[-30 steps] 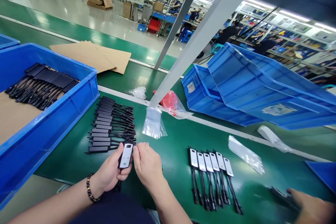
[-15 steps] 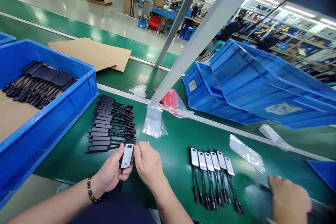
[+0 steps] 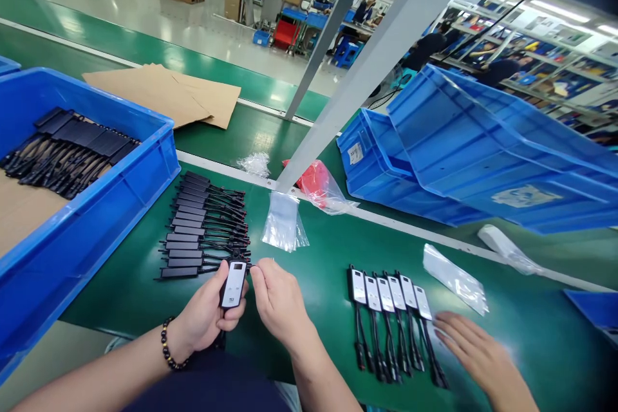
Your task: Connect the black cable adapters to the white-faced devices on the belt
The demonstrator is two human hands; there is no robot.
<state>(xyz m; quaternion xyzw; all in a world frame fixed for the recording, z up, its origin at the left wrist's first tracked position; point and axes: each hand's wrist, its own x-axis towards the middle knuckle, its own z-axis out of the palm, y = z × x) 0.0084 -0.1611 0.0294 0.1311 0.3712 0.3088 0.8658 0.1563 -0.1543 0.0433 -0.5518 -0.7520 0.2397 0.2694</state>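
A worker's left hand (image 3: 205, 315) grips a small black module (image 3: 234, 284) with a white label on its face, upright over the near edge of the green belt (image 3: 328, 257). The right hand (image 3: 277, 299) pinches its fingertips at the module's top right corner, apparently pressing the label's edge flat. The step looks like labelling, nearly complete. A stack of unlabelled black modules (image 3: 200, 228) lies just beyond, and a row of labelled modules (image 3: 389, 299) to the right, where another person's hand (image 3: 476, 351) rests flat. Next would likely be a steady placement beside that row.
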